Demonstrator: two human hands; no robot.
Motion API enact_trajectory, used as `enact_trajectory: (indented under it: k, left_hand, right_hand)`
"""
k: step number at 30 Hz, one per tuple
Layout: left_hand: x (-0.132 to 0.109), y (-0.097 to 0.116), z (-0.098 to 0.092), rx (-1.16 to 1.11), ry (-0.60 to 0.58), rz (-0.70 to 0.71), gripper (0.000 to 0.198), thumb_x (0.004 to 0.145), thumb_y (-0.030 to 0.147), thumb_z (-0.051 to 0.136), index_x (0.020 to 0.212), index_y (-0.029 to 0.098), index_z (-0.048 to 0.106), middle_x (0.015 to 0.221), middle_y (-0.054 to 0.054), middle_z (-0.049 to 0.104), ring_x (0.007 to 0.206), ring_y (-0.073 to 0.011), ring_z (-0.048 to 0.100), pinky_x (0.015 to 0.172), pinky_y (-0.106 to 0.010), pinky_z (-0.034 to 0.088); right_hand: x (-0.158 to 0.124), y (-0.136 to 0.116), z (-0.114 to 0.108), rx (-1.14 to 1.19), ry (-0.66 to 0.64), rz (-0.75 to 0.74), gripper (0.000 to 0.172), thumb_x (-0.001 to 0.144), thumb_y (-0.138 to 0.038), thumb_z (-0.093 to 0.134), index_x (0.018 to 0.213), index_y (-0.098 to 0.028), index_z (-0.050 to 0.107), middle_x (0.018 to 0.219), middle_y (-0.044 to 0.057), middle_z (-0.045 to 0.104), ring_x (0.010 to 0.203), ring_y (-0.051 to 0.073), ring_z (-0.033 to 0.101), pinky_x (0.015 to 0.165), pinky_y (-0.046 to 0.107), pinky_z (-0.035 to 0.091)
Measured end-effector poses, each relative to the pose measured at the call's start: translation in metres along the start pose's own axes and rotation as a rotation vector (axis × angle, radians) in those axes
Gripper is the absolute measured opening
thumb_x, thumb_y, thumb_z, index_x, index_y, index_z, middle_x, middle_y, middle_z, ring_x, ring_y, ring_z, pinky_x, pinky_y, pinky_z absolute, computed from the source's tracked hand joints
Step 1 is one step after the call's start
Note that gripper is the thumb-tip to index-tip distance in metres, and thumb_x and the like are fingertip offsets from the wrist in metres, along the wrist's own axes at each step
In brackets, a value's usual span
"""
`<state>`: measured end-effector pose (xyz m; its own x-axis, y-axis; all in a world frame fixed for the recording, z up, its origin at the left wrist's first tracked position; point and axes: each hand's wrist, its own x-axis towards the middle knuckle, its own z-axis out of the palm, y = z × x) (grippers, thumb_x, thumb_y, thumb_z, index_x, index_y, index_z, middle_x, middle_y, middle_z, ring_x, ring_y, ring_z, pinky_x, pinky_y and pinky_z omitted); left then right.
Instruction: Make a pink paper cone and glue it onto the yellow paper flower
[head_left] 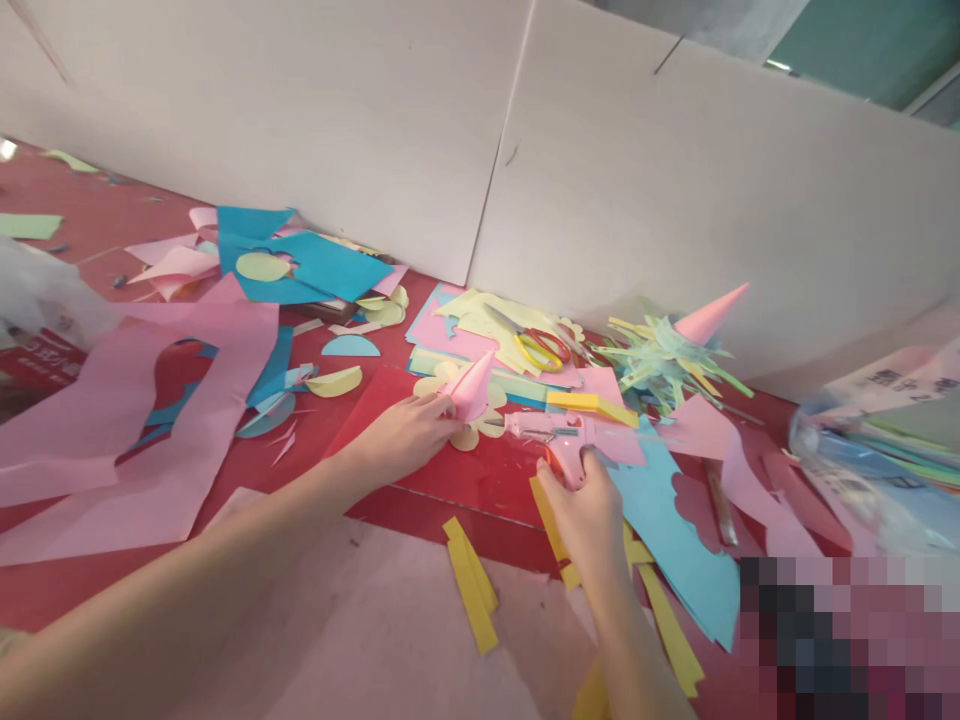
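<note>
My left hand (pixel 409 437) is closed on a small pink paper cone (pixel 473 388), pinching its lower edge. Under and around the cone spreads a pale yellow paper flower (pixel 466 438) with rounded petals, over a red sheet (pixel 465 490). My right hand (pixel 589 505) wraps round the handle of a pink hot glue gun (pixel 574 448). The gun's nozzle points left and its tip is close to the flower and the cone's base; whether it touches cannot be made out.
Scissors (pixel 544 350) with red and yellow handles lie on paper sheets behind. A fringed green paper piece with a pink cone (pixel 712 315) stands against the white board (pixel 645 180). Pink offcuts (pixel 217 440) are left; blue sheets (pixel 675 540) and yellow strips (pixel 471 590) are nearer.
</note>
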<state>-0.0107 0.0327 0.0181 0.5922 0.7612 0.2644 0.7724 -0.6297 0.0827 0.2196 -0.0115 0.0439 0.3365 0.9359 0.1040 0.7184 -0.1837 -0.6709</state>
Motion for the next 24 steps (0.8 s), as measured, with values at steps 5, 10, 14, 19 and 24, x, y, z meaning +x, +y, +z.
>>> enact_trajectory:
  k: [5, 10, 14, 19, 24]
  left_hand:
    - [-0.001, -0.002, 0.001, -0.030, -0.011, -0.034, 0.030, 0.088, 0.007, 0.040, 0.097, 0.020, 0.066, 0.101, -0.004, 0.062, 0.087, -0.0159, 0.060, 0.076, -0.027, 0.048]
    - [0.000, -0.004, 0.002, -0.037, -0.010, -0.055, 0.027, 0.087, 0.007, 0.040, 0.091, 0.018, 0.064, 0.098, -0.004, 0.063, 0.086, -0.0153, 0.061, 0.071, -0.025, 0.048]
    - [0.001, -0.003, 0.000, 0.003, -0.034, -0.044, 0.028, 0.087, 0.006, 0.040, 0.092, 0.019, 0.065, 0.098, -0.005, 0.063, 0.085, -0.0154, 0.061, 0.071, -0.026, 0.047]
    - [-0.001, 0.004, -0.006, 0.097, -0.046, -0.012, 0.030, 0.084, 0.002, 0.043, 0.094, 0.018, 0.067, 0.099, -0.007, 0.062, 0.088, -0.0181, 0.059, 0.076, -0.031, 0.046]
    - [-0.002, 0.011, -0.004, 0.110, -0.029, -0.032, 0.030, 0.087, 0.004, 0.041, 0.097, 0.017, 0.066, 0.100, -0.009, 0.059, 0.085, -0.0177, 0.058, 0.074, -0.032, 0.046]
  right_hand:
    - [0.001, 0.000, -0.001, 0.007, -0.013, 0.013, 0.032, 0.063, -0.052, 0.054, 0.074, -0.024, 0.044, 0.069, 0.001, 0.052, 0.064, 0.019, 0.048, 0.061, 0.030, 0.038]
    - [0.004, 0.003, -0.002, 0.029, -0.014, 0.006, 0.032, 0.064, -0.052, 0.055, 0.077, -0.023, 0.046, 0.070, 0.002, 0.054, 0.066, 0.020, 0.050, 0.062, 0.030, 0.039]
    - [0.004, 0.004, -0.001, 0.009, -0.017, 0.000, 0.030, 0.064, -0.051, 0.055, 0.072, -0.024, 0.043, 0.065, 0.000, 0.051, 0.061, 0.018, 0.047, 0.060, 0.030, 0.038]
    - [0.005, 0.007, 0.001, 0.039, -0.033, 0.015, 0.031, 0.064, -0.050, 0.056, 0.074, -0.023, 0.047, 0.066, 0.001, 0.054, 0.064, 0.019, 0.049, 0.064, 0.031, 0.041]
    - [0.008, 0.014, 0.004, 0.121, -0.105, 0.048, 0.029, 0.066, -0.047, 0.058, 0.077, -0.021, 0.053, 0.064, 0.000, 0.055, 0.061, 0.018, 0.051, 0.058, 0.028, 0.039]
